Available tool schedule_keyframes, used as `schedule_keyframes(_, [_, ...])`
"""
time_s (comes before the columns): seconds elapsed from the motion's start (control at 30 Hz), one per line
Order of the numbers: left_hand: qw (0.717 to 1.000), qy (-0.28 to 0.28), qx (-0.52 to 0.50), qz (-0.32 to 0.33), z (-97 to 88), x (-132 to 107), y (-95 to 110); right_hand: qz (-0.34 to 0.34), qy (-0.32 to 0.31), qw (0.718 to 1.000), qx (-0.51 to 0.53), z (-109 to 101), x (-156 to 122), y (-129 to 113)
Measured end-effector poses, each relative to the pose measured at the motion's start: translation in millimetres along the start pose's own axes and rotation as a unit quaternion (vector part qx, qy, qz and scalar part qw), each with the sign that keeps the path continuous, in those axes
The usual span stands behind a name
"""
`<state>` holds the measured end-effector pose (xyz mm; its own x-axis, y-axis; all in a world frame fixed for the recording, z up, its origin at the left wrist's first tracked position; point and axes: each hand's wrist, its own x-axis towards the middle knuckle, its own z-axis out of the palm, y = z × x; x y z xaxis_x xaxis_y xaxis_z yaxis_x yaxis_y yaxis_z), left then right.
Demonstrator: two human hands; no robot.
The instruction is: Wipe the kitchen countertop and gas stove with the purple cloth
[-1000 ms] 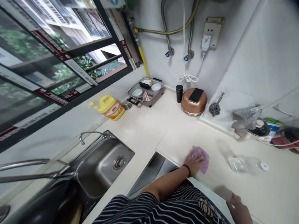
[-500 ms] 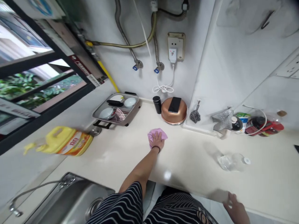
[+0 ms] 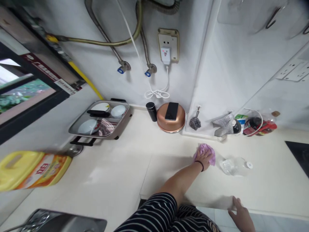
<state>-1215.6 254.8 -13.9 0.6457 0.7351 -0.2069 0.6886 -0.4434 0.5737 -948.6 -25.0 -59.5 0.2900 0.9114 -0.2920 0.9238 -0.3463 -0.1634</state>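
Pink cloth (image 3: 206,149): on counter (image 3: 116,174), near back wall, just beside clear bottle (image 3: 235,166) lying on its side; left hand (image 3: 204,158) pressed flat on cloth, fingers spread; right hand (image 3: 242,215) loosely open, fingertips at counter's front edge.

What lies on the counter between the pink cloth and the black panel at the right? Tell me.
A clear bottle lies on its side just right of the pink cloth under the left hand, cap toward the black panel. Nothing else visible.
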Motion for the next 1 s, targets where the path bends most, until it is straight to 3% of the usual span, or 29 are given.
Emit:
schedule_keyframes(0.23, [0.999,0.001,0.035,0.019,-18.9,7,-14,0.005,-0.023,0.999,-0.03,-5,0,-9])
schedule_keyframes(0.57, [1.0,0.011,0.025,0.012,-29.1,50,-8,-0.016,-0.023,0.999,0.014,-38,-11,-19])
schedule_keyframes(0.67, [1.0,0.019,0.013,-0.003,-31.8,52,-6,-0.012,-0.029,0.999,0.012,-38,-9,-17])
schedule_keyframes(0.83, [0.993,0.056,-0.006,-0.1,-40.2,14,-28,-0.003,-0.048,0.999,-0.021,-15,0,2])
schedule_keyframes(1.0, [0.969,0.091,0.012,-0.23,-77.3,-64,-104,-0.026,-0.036,0.997,-0.056,5,3,12])
